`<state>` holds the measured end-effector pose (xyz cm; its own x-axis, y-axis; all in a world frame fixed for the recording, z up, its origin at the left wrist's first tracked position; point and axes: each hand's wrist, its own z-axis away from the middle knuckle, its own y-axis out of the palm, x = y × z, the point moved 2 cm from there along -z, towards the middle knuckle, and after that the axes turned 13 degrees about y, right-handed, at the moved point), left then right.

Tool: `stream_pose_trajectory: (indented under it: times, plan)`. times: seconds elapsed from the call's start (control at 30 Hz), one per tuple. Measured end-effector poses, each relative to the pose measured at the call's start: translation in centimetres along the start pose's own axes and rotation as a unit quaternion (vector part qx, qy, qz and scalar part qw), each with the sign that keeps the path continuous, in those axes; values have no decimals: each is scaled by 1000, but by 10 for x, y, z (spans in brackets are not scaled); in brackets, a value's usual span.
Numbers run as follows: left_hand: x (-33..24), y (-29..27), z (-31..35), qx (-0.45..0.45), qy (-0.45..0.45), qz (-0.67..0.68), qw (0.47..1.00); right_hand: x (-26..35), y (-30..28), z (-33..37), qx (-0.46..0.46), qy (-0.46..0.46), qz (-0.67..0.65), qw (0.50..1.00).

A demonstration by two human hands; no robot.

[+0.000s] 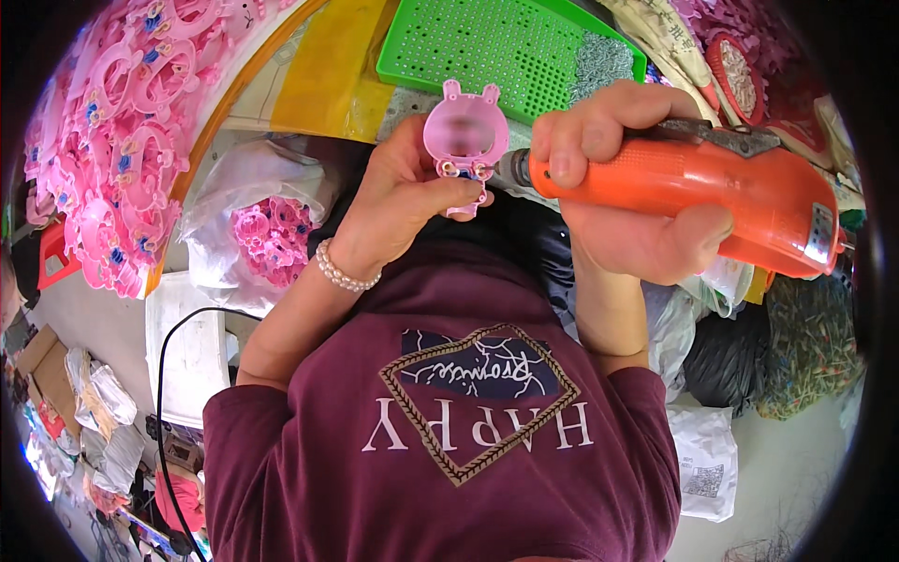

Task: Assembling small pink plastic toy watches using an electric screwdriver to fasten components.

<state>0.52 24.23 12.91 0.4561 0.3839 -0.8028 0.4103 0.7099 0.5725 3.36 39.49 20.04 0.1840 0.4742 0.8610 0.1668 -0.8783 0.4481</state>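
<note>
a: what filled the background?
b: a pale floor, with bags and bundles along both sides. at the left, a surface with an orange edge carried a heap of pink plastic pieces.
a: and nearer the middle?
b: a person in a maroon shirt, seen from above. ahead of the hands was a green perforated tray, and by the left forearm a clear plastic bag with more pink pieces inside.
a: what about the hands?
b: the right hand was wrapped around an orange power tool, its nose pointing left. the left hand pinched one pink bear-shaped frame upright, eared end away from the body.
a: did the two meet?
b: the tool's tip was at the frame's right side, just below the round opening; i couldn't tell if it touched.
a: anything smaller?
b: a beaded bracelet on the left wrist, and tiny metal pieces in the tray's right end.
</note>
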Motion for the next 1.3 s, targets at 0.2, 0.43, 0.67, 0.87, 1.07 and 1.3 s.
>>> stream_pose_trajectory:
  times: [0.2, 0.43, 0.67, 0.87, 1.07, 1.3]
  plan:
    - [1, 1, 2, -7, 14, 6, 1000, -1, -2, 2, 4, 15, 12, 1000]
    - [2, 3, 2, -16, 13, 8, 1000, -3, 6, 7, -57, 35, 18, 998]
    - [5, 10, 4, -72, 49, 4, 996, 9, 28, 12, -131, 105, 192, 967]
    - [3, 9, 2, -31, 12, 13, 999, 12, 20, 12, -84, 69, 151, 982]
    - [0, 7, 3, -11, -23, 31, 999, 33, -5, -9, 21, -20, 100, 995]
    - [0, 7, 6, 41, -44, 14, 998, 23, -40, -34, -149, -36, 31, 988]
